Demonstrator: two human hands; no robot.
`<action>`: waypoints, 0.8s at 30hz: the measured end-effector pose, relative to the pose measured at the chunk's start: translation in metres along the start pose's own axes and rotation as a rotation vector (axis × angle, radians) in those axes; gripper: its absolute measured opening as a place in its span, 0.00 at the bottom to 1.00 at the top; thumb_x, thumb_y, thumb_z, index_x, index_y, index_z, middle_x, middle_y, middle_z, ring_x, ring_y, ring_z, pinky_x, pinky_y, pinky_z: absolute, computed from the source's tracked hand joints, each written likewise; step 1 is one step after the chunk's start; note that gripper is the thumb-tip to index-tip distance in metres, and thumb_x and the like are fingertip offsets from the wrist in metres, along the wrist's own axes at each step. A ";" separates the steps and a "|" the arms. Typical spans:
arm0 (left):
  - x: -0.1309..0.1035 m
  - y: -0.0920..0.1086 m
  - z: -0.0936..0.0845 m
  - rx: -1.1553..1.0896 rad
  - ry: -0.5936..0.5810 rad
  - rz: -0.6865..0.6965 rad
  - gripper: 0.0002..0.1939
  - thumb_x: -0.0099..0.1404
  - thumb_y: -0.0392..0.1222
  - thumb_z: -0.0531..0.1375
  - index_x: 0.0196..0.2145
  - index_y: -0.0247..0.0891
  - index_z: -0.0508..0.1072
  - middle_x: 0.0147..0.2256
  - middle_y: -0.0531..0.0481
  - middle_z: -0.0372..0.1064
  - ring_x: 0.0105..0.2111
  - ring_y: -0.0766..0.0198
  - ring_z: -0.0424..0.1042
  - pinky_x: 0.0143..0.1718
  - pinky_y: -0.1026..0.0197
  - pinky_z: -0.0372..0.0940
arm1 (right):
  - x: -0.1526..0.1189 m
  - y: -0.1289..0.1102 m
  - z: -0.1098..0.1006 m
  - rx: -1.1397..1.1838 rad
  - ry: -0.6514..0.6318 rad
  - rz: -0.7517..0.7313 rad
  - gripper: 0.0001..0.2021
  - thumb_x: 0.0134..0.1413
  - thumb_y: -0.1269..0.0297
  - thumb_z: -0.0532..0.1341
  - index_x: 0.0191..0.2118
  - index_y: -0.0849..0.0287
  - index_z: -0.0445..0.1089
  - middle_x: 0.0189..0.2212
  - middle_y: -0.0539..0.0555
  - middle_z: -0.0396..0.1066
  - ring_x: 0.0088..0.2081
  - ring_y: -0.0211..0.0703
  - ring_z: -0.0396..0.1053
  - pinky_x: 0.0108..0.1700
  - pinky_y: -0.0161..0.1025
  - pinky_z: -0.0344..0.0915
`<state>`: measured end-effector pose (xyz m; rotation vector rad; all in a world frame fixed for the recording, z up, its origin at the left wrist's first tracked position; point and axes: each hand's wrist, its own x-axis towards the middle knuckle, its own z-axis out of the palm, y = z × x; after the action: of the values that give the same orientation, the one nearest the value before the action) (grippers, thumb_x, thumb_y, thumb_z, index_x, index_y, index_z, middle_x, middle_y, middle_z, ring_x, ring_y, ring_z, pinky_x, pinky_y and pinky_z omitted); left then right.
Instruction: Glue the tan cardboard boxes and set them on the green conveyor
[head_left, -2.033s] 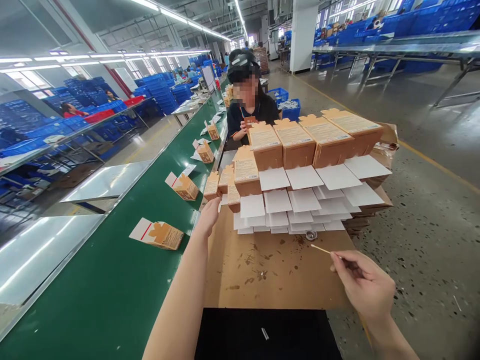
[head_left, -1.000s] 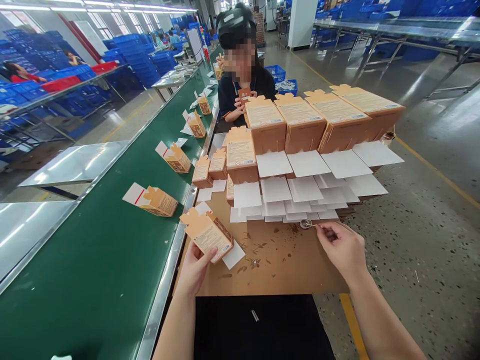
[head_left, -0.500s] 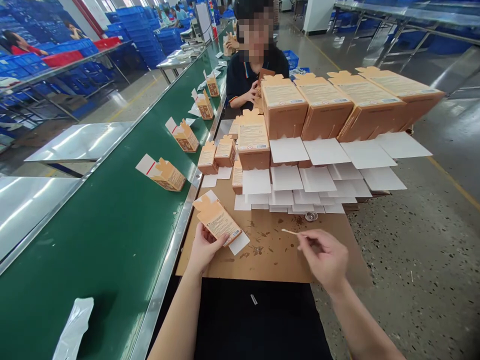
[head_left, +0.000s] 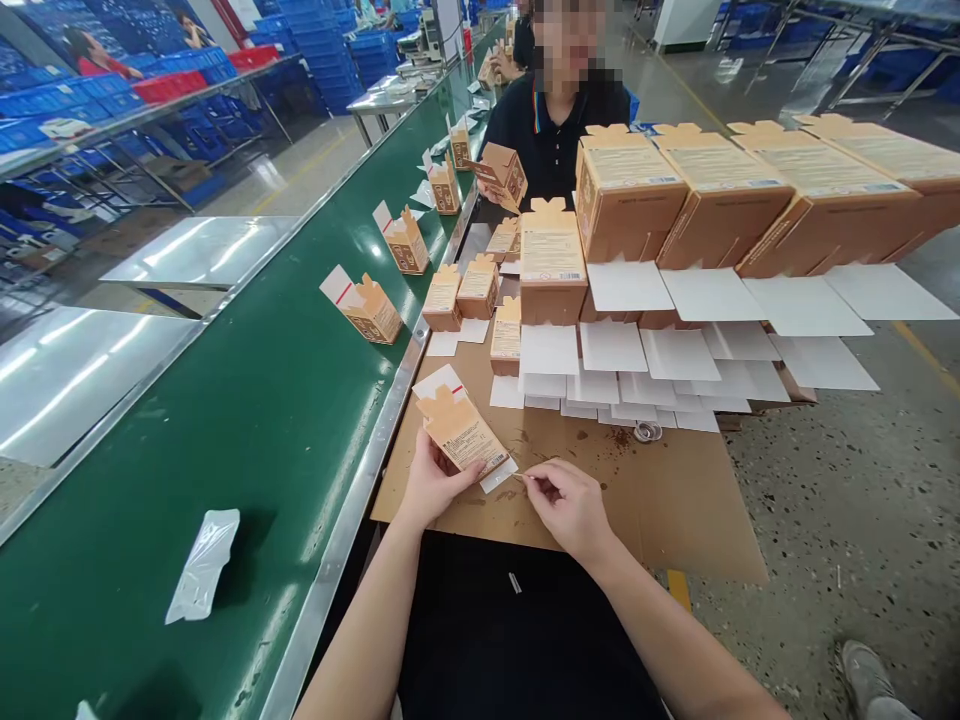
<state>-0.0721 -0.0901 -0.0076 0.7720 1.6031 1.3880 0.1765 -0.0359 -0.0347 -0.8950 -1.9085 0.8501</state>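
Note:
My left hand (head_left: 439, 482) is closed on a small orange-brown carton (head_left: 466, 432), tilted above the cardboard-covered worktop. The thumb presses its printed face near the lower end. White flaps stick out at both ends, the upper one with a red strip. Between thumb and fingertips, my right hand (head_left: 568, 508) pinches a thin cotton swab (head_left: 519, 475). Its tip is at the lower white flap (head_left: 499, 475); whether it touches, I cannot tell. Beyond that hand, a small round clear dish (head_left: 647, 431) lies in front of the stacked cartons.
Stacked cartons (head_left: 551, 255) with white flaps jutting toward me fill the far right of the worktop (head_left: 675, 510). On the left, a green conveyor (head_left: 285, 420) carries open cartons (head_left: 373, 312) and a silvery-white packet (head_left: 204, 565). Across the stack, a co-worker (head_left: 555, 130) holds another carton.
My right hand has brought the swab leftward to the carton's lower flap. The view has shifted; the packet appears farther up the belt. The co-worker's carton is now held nearer the belt.

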 end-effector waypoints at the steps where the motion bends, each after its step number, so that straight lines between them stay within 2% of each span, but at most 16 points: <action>1: -0.003 -0.002 0.001 0.034 0.003 0.014 0.48 0.48 0.52 0.90 0.59 0.48 0.70 0.57 0.42 0.85 0.62 0.38 0.88 0.66 0.36 0.83 | 0.000 0.000 -0.007 -0.001 0.030 0.002 0.13 0.79 0.69 0.68 0.40 0.50 0.88 0.33 0.52 0.86 0.30 0.43 0.81 0.32 0.37 0.81; 7: -0.034 -0.009 0.021 0.214 0.153 0.078 0.43 0.51 0.52 0.87 0.57 0.49 0.71 0.54 0.44 0.84 0.58 0.38 0.88 0.60 0.42 0.83 | -0.009 -0.009 -0.050 -0.037 0.144 0.055 0.12 0.78 0.67 0.70 0.39 0.48 0.88 0.31 0.50 0.86 0.29 0.43 0.82 0.34 0.38 0.85; 10: -0.042 -0.009 0.028 0.256 0.173 0.065 0.39 0.55 0.53 0.86 0.57 0.50 0.74 0.54 0.42 0.85 0.59 0.36 0.87 0.58 0.44 0.82 | -0.016 -0.015 -0.063 -0.047 0.159 0.088 0.12 0.79 0.65 0.69 0.39 0.49 0.88 0.31 0.51 0.87 0.29 0.44 0.82 0.34 0.39 0.86; 17: -0.034 -0.013 0.024 0.332 0.165 0.064 0.42 0.52 0.57 0.87 0.59 0.50 0.75 0.56 0.39 0.87 0.59 0.31 0.88 0.58 0.40 0.81 | -0.027 -0.027 -0.075 -0.007 0.154 0.120 0.12 0.79 0.64 0.70 0.40 0.47 0.88 0.30 0.51 0.87 0.28 0.47 0.84 0.33 0.43 0.87; 24: -0.040 -0.011 0.032 0.361 0.158 0.117 0.36 0.59 0.58 0.83 0.57 0.50 0.74 0.54 0.39 0.86 0.57 0.33 0.88 0.55 0.42 0.81 | -0.022 -0.031 -0.082 -0.013 0.219 0.071 0.12 0.80 0.63 0.70 0.39 0.49 0.88 0.30 0.51 0.87 0.27 0.45 0.83 0.31 0.42 0.87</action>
<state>-0.0250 -0.1121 -0.0102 0.9995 1.9929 1.2815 0.2491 -0.0523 0.0156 -1.0258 -1.7031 0.7495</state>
